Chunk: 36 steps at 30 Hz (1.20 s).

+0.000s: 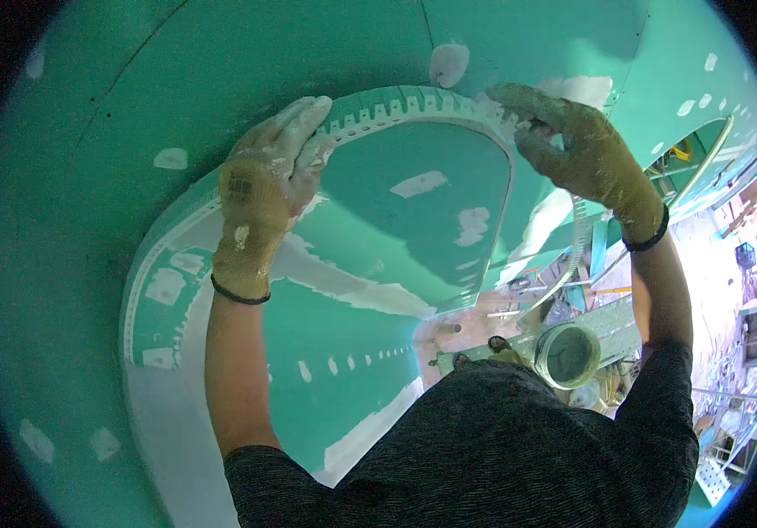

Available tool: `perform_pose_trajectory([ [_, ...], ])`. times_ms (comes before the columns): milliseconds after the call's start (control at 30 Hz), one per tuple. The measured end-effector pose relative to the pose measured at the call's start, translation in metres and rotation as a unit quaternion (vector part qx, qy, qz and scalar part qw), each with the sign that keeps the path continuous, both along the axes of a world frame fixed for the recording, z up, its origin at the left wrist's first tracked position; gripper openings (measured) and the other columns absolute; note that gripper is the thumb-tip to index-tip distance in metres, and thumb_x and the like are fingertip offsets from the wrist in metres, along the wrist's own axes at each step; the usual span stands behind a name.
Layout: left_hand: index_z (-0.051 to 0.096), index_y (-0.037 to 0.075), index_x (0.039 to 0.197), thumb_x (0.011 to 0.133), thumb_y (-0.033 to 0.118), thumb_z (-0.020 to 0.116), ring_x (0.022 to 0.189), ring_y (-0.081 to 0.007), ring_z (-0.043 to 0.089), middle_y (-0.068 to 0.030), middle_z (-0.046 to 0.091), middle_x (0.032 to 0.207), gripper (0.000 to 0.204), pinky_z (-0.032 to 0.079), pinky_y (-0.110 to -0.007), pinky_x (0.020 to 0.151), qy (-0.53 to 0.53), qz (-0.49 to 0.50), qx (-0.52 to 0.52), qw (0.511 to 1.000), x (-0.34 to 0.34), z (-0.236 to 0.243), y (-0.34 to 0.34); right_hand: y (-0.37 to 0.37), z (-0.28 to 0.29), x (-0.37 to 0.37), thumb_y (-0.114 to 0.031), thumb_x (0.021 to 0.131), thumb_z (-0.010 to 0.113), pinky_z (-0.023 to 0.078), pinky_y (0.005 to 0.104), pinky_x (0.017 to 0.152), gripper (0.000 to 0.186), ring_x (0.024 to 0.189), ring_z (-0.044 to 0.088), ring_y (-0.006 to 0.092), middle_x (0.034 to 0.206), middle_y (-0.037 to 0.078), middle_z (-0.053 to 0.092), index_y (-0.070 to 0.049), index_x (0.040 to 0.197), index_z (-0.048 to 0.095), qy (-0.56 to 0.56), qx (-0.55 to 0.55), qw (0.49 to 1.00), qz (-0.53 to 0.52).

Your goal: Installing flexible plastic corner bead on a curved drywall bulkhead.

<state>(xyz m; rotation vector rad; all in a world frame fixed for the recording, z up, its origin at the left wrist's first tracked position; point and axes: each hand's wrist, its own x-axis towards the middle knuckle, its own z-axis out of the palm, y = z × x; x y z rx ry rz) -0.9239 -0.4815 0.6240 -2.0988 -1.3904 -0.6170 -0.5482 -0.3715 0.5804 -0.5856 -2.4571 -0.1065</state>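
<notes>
Head view: I log one white notched strip (pixel 414 107), lying along the curved edge of the green board (pixel 370 167) between the left hand (pixel 264 176) and the right hand (pixel 585 154). Grip: left laid flat against the edge, fingers straight; right curled about the strip, whether pinched I cannot tell. Handling, I judge: light, springy, teeth prone to kinking; best held by its continuous band.

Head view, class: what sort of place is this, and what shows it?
Probably a building interior under construction: green boards with white filler-like patches, a bucket and a toothed white strip.
</notes>
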Motion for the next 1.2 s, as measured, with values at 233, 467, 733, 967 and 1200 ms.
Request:
perform_pose_trajectory([
  [233, 0.071, 0.015, 0.132, 0.095, 0.029, 0.071, 0.113, -0.0339, 0.070, -0.0115, 0.073, 0.126, 0.039, 0.056, -0.044, 0.098, -0.015, -0.007, 0.024, 1.000, -0.002, -0.004, -0.001, -0.021, 0.007, -0.065, -0.025, 0.090, 0.080, 0.059, 0.0398, 0.088, 0.064, 0.103, 0.072, 0.0276, 0.128, 0.013, 0.071, -0.014, 0.148, 0.056, 0.088, -0.020, 0.996, 0.019],
  [467, 0.075, 0.017, 0.123, 0.093, 0.029, 0.073, 0.114, -0.0285, 0.070, -0.0063, 0.073, 0.127, 0.032, 0.057, -0.042, 0.097, -0.003, -0.035, 0.067, 0.997, -0.010, -0.010, 0.004, -0.050, 0.037, -0.121, -0.037, 0.090, 0.080, 0.061, 0.0449, 0.079, 0.053, 0.091, 0.074, 0.0331, 0.112, 0.011, 0.074, -0.015, 0.135, 0.065, 0.064, 0.055, 0.987, -0.137],
  [733, 0.077, 0.020, 0.117, 0.090, 0.026, 0.075, 0.116, -0.0271, 0.069, -0.0035, 0.074, 0.126, 0.027, 0.057, -0.040, 0.097, -0.018, -0.047, 0.082, 0.995, -0.013, -0.014, 0.008, -0.046, 0.036, -0.133, -0.041, 0.092, 0.076, 0.060, 0.0440, 0.078, 0.046, 0.087, 0.073, 0.0328, 0.104, 0.012, 0.074, -0.015, 0.130, 0.068, 0.051, 0.128, 0.984, -0.117],
  [967, 0.069, 0.014, 0.132, 0.096, 0.026, 0.071, 0.112, -0.0326, 0.070, -0.0099, 0.073, 0.127, 0.038, 0.058, -0.043, 0.095, -0.011, -0.064, 0.075, 0.995, -0.013, -0.015, 0.010, -0.041, 0.034, -0.148, -0.047, 0.094, 0.068, 0.059, 0.0450, 0.073, 0.034, 0.087, 0.071, 0.0344, 0.095, 0.013, 0.074, -0.016, 0.105, 0.076, 0.099, 0.137, 0.982, -0.078],
  [1200, 0.073, 0.014, 0.125, 0.092, 0.029, 0.074, 0.108, -0.0313, 0.072, -0.0104, 0.075, 0.121, 0.036, 0.057, -0.045, 0.095, -0.045, -0.055, 0.079, 0.994, -0.007, -0.014, 0.007, -0.032, 0.038, -0.149, -0.049, 0.094, 0.066, 0.056, 0.0491, 0.068, 0.037, 0.079, 0.071, 0.0360, 0.086, 0.015, 0.073, -0.014, 0.094, 0.077, 0.083, 0.198, 0.976, -0.043],
])
